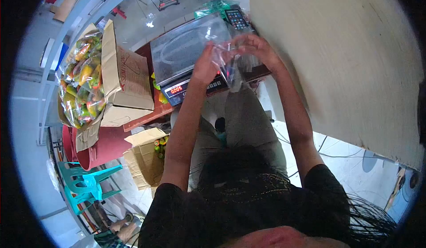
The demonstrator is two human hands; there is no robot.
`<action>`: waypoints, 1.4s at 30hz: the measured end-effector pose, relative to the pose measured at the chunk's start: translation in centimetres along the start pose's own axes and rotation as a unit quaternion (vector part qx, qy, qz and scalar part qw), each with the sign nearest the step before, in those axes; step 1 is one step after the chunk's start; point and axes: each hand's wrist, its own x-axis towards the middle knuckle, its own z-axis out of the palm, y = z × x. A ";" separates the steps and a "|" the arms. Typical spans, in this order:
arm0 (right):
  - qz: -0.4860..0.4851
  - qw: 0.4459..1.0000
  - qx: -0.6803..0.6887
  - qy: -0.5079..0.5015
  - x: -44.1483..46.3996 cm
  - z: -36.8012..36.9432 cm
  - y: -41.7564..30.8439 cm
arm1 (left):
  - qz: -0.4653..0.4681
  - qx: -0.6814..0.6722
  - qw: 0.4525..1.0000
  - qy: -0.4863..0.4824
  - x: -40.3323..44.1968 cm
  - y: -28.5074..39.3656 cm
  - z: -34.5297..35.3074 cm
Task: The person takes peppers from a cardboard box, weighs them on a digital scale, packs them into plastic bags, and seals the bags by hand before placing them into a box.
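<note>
A clear plastic bag (pixel 228 68) hangs between my two hands, in front of a digital scale. My left hand (pixel 207 66) has its fingers closed on the bag's left side. On the other side, my right hand (pixel 255 48) has bent fingers at the bag's upper edge; motion blur hides whether they grip it. Behind and to the left of the hands lies the scale's bare metal plate (pixel 177 48), and its red display (pixel 176 89) reads about 0.005. A phone (pixel 236 19) lies beyond my right hand, beside green plastic (pixel 215 8).
At left, a cardboard box (pixel 128 79) holds bagged red, yellow and green peppers (pixel 84 77). Below it are a red tub (pixel 104 148), a teal stool (pixel 91 181) and an open box (pixel 144 161) with more peppers. A large pale board (pixel 346 61) stands at right.
</note>
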 end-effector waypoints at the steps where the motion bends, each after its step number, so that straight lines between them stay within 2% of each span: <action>1: 0.040 0.997 -0.010 -0.059 0.0 -0.1 -0.2 | 0.029 -0.020 0.999 0.005 -0.8 0.8 -0.5; 4: 0.074 0.992 -0.041 -0.093 -2.0 1.5 -1.6 | 0.108 -0.067 0.991 0.047 -5.0 3.9 -2.4; 7: 0.134 0.987 -0.061 -0.059 -3.8 2.6 -2.2 | 0.150 -0.073 0.979 0.119 -10.8 5.4 -4.4; 10: 0.122 0.991 0.046 0.030 -5.5 3.9 -0.1 | 0.172 -0.060 0.971 0.158 -15.8 4.5 -6.0; 13: 0.070 0.990 0.066 0.107 -6.5 7.6 1.1 | 0.188 -0.121 0.955 0.194 -19.0 2.2 -6.5; 14: 0.083 0.994 0.042 0.059 -6.8 8.0 2.4 | 0.172 -0.155 0.951 0.206 -20.1 1.5 -6.3; 17: 0.079 0.996 -0.033 0.025 -7.8 12.1 3.4 | 0.151 -0.188 0.957 0.159 -21.6 -1.6 -6.9; 18: 0.086 0.996 -0.021 0.014 -8.2 13.1 2.8 | 0.144 -0.190 0.960 0.145 -21.7 -2.5 -6.7; 21: 0.075 0.987 -0.141 -0.017 -8.7 15.3 1.3 | 0.076 -0.137 0.974 0.161 -22.1 -3.6 -3.7; 22: 0.054 0.985 -0.158 -0.031 -8.8 15.7 1.2 | 0.064 -0.116 0.983 0.123 -22.4 -4.3 -4.3; 24: 0.009 0.979 -0.194 -0.058 -9.0 16.1 1.0 | 0.041 -0.083 0.986 0.141 -22.6 -5.2 -4.0; 27: 0.125 0.987 -0.010 -0.104 -9.2 16.7 3.6 | -0.004 -0.070 0.984 0.164 -22.8 -6.9 -5.4; 31: 0.181 0.978 0.034 -0.094 -10.4 16.7 6.3 | -0.043 -0.031 0.988 0.148 -22.6 -6.9 -5.6; 33: 0.182 0.978 0.062 -0.083 -10.9 17.1 6.4 | -0.039 -0.055 0.986 0.155 -22.4 -7.1 -5.7; 36: 0.132 0.983 0.095 -0.083 -10.7 17.8 5.6 | -0.012 -0.125 0.983 0.137 -22.4 -7.4 -6.9; 39: 0.146 0.980 0.003 -0.136 -10.8 17.8 6.3 | 0.038 -0.148 0.980 0.127 -22.0 -7.7 -7.7; 42: 0.148 0.971 -0.131 -0.137 -10.8 17.0 8.2 | 0.087 -0.176 0.972 0.132 -22.5 -8.0 -9.0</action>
